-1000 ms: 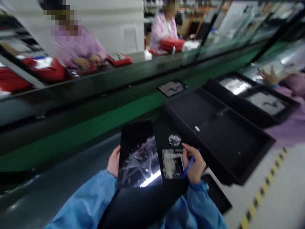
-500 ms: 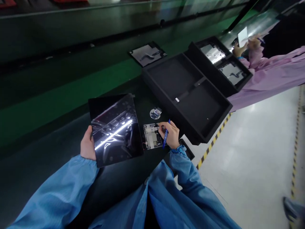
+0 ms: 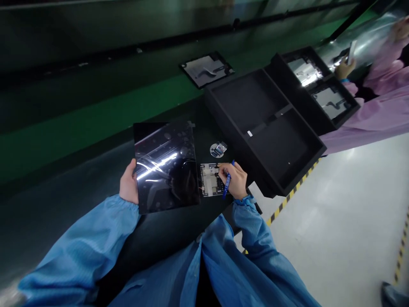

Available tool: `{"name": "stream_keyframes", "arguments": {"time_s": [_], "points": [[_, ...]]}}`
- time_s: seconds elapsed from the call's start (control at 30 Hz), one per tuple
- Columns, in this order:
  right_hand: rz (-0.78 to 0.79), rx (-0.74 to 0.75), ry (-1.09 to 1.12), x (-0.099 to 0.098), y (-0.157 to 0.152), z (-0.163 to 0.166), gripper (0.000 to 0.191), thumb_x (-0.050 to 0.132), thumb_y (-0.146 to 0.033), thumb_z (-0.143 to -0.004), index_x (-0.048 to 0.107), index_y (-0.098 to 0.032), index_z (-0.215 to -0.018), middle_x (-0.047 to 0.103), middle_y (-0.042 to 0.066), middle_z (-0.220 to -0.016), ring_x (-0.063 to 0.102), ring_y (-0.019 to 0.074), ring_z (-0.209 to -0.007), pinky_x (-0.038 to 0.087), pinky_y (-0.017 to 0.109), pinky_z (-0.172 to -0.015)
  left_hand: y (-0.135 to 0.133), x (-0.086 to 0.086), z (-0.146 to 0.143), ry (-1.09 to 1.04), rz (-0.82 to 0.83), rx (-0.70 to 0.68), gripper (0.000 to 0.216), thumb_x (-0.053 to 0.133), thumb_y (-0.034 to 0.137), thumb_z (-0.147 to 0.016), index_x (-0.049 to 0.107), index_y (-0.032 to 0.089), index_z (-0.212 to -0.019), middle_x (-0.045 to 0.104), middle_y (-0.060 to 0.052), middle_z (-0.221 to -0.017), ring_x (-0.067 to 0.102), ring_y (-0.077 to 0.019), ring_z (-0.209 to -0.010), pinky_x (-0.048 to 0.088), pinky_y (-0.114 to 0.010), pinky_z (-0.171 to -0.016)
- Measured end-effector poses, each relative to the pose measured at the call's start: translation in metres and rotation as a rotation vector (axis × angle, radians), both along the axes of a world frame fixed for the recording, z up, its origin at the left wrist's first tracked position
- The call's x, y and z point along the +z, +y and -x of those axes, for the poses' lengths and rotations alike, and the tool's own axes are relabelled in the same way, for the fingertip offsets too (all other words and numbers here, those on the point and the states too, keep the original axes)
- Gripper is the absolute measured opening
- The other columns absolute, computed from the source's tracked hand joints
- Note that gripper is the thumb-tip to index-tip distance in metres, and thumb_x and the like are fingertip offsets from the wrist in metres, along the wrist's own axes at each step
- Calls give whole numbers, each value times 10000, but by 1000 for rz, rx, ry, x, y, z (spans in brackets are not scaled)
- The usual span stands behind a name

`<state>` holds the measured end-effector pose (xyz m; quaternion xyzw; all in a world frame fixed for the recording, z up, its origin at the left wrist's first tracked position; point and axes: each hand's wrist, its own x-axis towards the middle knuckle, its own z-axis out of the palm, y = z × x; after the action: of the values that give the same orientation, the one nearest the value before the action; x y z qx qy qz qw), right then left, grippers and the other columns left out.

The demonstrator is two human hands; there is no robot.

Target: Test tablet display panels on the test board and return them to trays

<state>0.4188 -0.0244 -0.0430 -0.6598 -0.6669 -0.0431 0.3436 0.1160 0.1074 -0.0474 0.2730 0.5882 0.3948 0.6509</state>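
My left hand grips the left edge of a glossy black tablet screen, with wrinkled clear film on its face and bright reflections across it. Right of the screen lies an exposed circuit board with pale tape strips, partly covered by my right hand. A blue pen is tucked in the closed fingers of that hand, and the thumb and fingertips are at the board's upper right. Whether they pinch anything there I cannot make out. Just above the board sits a round white piece with a small silvery part.
A black two-compartment tray stands right of the board. Behind it, another black tray holds tablet panels. A further panel lies at the back. A co-worker's pink sleeve is at the right, one hand holding a thin pale object.
The view has shifted, moving most things rightward in the picture. The screen's reflections have changed with a slight tilt. The co-worker's hands have moved apart. My right hand stays at the board.
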Motion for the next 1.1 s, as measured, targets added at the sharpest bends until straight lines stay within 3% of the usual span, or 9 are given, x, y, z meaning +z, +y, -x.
{"name": "stream_keyframes", "arguments": {"time_s": [0.13,0.2,0.27,0.37,0.47,0.6,0.73,0.83,1.1], "points": [[-125,-109,193,12,2,21,151,592,-101,-887,583,-238,-824,739,2,-833,631,165,-677,536,293,-628,-2,8,-9,-28,13,130,405,616,266,-931,607,166,-1323,781,-8,-1011,710,-240,-1071,601,-310,-901],[-85,-117,394,22,5,41,133,617,-152,-897,607,-248,-989,751,30,-1011,702,196,-844,581,327,-721,-3,11,-12,-128,66,129,313,590,326,-933,687,187,-1195,783,-13,-948,728,-263,-1020,621,-339,-863],[37,-25,539,32,9,62,427,671,-239,-891,526,-263,-1292,647,74,-1334,651,255,-1178,571,416,-952,-3,14,-14,-257,153,102,326,515,376,-952,719,181,-1115,782,-38,-915,738,-285,-982,630,-379,-839],[202,128,611,40,17,83,895,737,-352,-858,191,-289,-1564,307,86,-1632,326,305,-1495,339,534,-1215,-4,21,-16,-411,297,73,415,451,444,-956,727,160,-1077,778,-71,-889,740,-308,-963,627,-431,-839],[254,191,696,38,22,92,903,642,-359,-932,36,-296,-1598,230,60,-1663,227,272,-1535,252,520,-1260,-7,26,-18,-461,362,92,413,470,473,-936,730,175,-1055,778,-68,-859,737,-319,-972,618,-453,-857],[193,145,690,33,24,98,724,442,-272,-1012,22,-295,-1601,294,35,-1641,201,230,-1543,230,508,-1270,-9,30,-22,-451,359,77,425,460,491,-925,732,183,-1030,777,-70,-858,728,-331,-998,608,-475,-876],[227,-26,560,33,26,107,850,651,-342,-921,129,-297,-1591,240,71,-1656,204,312,-1539,271,566,-1243,-10,31,-24,-450,329,43,435,455,515,-915,731,179,-938,776,-83,-870,717,-335,-1031,604,-468,-892],[206,-4,597,32,26,111,1038,770,-393,-837,69,-286,-1596,263,108,-1644,229,335,-1529,272,595,-1233,-11,31,-23,-410,329,22,428,450,511,-915,728,186,-919,773,-79,-853,713,-336,-1046,606,-464,-892],[110,2,542,32,23,103,807,624,-400,-950,131,-268,-1575,339,136,-1607,342,308,-1487,384,536,-1182,-12,22,-18,-362,240,38,371,512,482,-897,723,178,-879,760,-62,-778,730,-336,-980,610,-453,-877]]}}
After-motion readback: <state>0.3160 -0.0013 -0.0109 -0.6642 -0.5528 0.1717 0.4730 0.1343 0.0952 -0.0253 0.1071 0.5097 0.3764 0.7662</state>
